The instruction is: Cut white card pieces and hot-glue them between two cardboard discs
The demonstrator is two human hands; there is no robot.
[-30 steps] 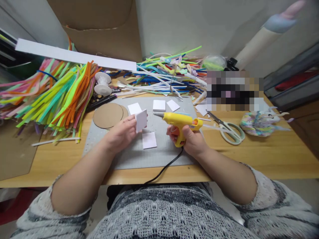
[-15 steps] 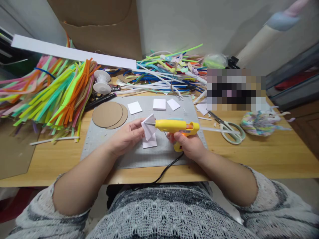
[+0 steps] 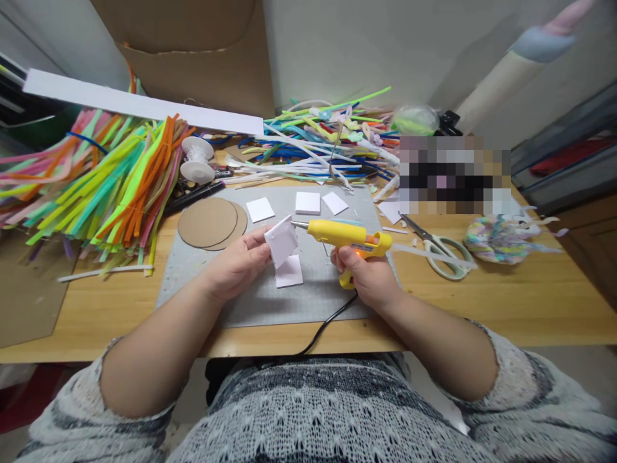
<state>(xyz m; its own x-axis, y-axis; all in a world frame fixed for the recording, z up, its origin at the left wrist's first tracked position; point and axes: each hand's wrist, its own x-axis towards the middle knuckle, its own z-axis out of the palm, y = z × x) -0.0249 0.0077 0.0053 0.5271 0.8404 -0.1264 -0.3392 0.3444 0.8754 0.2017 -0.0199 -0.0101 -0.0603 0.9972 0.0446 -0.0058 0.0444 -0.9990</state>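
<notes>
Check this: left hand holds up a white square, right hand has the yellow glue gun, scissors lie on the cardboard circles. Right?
Not quite: the head view shows the scissors on the wooden table, right of the grey mat, not on the cardboard circles. The left hand holds up a white square, and the right hand has the yellow glue gun.

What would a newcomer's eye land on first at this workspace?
Probably the bright yellow glue gun in the right hand, its nozzle right by the edge of a white square held by the left hand above the gray mat. Next would likely come the big neon bundle of fuzzy stems on the left, then the multicolored tangle behind the mat.
</notes>
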